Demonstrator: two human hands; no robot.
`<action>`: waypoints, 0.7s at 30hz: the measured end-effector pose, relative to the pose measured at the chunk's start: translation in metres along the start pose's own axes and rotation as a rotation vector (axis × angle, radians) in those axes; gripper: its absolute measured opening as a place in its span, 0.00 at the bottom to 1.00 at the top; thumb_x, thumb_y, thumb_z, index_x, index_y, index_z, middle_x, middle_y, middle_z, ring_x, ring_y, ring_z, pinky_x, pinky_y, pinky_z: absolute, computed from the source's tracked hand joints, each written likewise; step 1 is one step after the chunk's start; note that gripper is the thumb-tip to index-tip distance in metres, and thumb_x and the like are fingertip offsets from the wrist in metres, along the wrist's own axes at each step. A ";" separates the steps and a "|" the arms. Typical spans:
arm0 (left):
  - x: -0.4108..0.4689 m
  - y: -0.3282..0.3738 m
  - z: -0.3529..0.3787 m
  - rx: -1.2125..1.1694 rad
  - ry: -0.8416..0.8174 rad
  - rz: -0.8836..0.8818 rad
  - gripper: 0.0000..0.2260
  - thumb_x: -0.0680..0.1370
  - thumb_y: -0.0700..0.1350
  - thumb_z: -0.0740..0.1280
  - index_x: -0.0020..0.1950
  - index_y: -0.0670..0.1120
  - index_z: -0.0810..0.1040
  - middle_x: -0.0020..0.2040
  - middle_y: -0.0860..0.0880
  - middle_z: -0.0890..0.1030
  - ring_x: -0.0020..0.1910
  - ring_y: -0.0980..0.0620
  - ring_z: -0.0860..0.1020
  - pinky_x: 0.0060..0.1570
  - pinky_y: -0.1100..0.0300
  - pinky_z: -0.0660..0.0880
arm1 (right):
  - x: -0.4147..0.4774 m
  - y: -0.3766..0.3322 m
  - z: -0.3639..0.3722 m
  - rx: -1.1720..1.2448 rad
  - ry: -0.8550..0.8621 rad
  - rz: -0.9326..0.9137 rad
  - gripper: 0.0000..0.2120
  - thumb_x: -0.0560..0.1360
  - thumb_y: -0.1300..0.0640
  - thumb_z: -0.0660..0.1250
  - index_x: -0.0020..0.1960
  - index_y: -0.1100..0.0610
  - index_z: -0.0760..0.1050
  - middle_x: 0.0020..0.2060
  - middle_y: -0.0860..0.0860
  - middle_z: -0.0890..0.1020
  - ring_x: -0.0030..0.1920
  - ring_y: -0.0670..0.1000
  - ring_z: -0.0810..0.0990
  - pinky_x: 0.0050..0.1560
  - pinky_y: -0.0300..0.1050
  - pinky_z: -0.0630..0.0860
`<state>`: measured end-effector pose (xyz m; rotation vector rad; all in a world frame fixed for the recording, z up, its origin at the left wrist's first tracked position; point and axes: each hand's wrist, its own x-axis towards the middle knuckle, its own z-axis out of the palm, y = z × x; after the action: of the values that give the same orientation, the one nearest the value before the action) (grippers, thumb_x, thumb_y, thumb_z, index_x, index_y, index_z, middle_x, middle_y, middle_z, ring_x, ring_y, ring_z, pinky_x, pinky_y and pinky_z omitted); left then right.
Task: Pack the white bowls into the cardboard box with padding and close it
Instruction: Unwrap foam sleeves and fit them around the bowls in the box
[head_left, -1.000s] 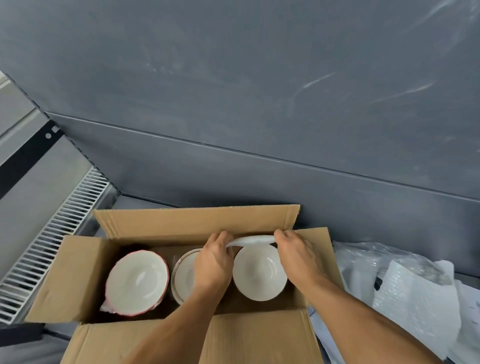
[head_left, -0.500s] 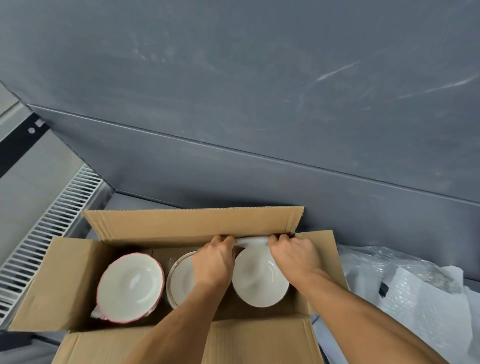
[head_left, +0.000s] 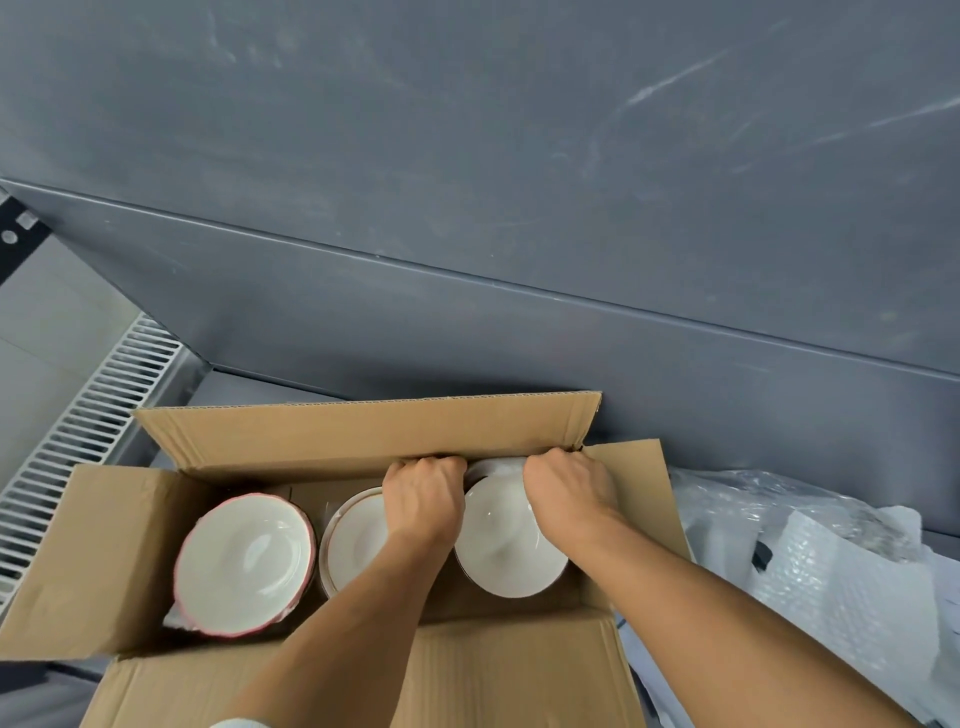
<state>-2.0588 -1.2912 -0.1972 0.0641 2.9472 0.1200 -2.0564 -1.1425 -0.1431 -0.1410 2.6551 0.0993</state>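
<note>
Grip: both hands are curled, knuckles up, at the far wall of the box (head_left: 363, 436); left hand (head_left: 423, 499) and right hand (head_left: 563, 491) each hold one end of a white piece (head_left: 496, 467); fingertips hidden.
White piece: wedged against the far wall, just behind the right bowl; cannot tell whether it is a bowl on edge or padding.
Right bowl (head_left: 506, 551): inside the box, tilted, between the two wrists.
Middle bowl (head_left: 356, 540): inside, partly under the left wrist.
Red-rimmed bowl (head_left: 244, 564): at the left end, tilted, on a scrap of wrap.
Box flaps: all four open.
Bubble wrap (head_left: 841, 587): heaped just right of the box.
Grille (head_left: 88, 426): on the left.
</note>
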 end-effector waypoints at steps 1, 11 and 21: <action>0.000 0.000 0.000 -0.004 0.000 0.002 0.09 0.78 0.46 0.61 0.47 0.51 0.81 0.44 0.50 0.84 0.44 0.48 0.80 0.43 0.60 0.64 | -0.002 -0.001 0.001 0.060 -0.005 0.021 0.10 0.77 0.65 0.63 0.57 0.57 0.76 0.54 0.55 0.81 0.54 0.55 0.80 0.44 0.46 0.73; -0.010 0.004 0.005 -0.195 -0.043 0.016 0.12 0.78 0.39 0.59 0.54 0.46 0.80 0.53 0.45 0.80 0.52 0.44 0.75 0.49 0.56 0.69 | -0.005 -0.008 0.013 0.410 -0.130 0.150 0.21 0.79 0.57 0.56 0.72 0.56 0.63 0.67 0.57 0.70 0.65 0.59 0.73 0.61 0.50 0.71; -0.016 0.037 -0.015 -0.613 -0.239 -0.039 0.13 0.82 0.46 0.55 0.46 0.42 0.76 0.50 0.40 0.82 0.50 0.40 0.77 0.41 0.59 0.63 | 0.000 -0.007 0.010 0.674 -0.261 0.296 0.26 0.78 0.55 0.60 0.75 0.55 0.59 0.75 0.56 0.55 0.71 0.59 0.66 0.67 0.50 0.67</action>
<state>-2.0446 -1.2565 -0.1768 -0.0623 2.5462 0.9237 -2.0508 -1.1484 -0.1523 0.4519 2.2878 -0.6307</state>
